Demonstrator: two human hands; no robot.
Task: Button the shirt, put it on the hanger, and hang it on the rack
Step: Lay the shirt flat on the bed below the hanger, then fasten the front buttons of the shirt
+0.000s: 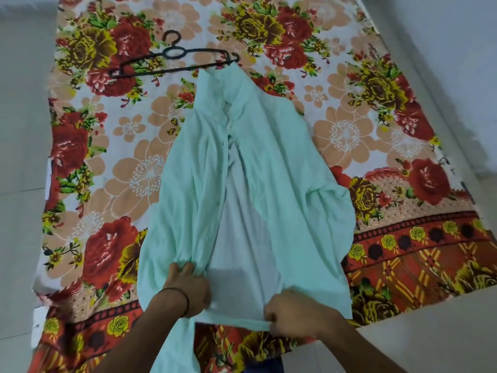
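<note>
Right now both of your hands are closed on fabric: your left hand (188,286), with one dark band (186,301) round its wrist, has its fingers curled into a bunch of the front panel on your left, close to the hem, and your right hand (293,310) pinches the hem strip at the near edge, fingers curled round it. Between them you hold the one mint-green shirt (282,157), which lies lengthwise on the floral sheet (129,130), collar away from you, front open and unbuttoned so the paler inside shows down the middle; small dark buttons dot the edge of the left panel. Beyond the collar lies one black hanger (207,51), flat on the sheet, its right end just beside the collar. The sheet is spread over a pale floor (21,130).
</note>
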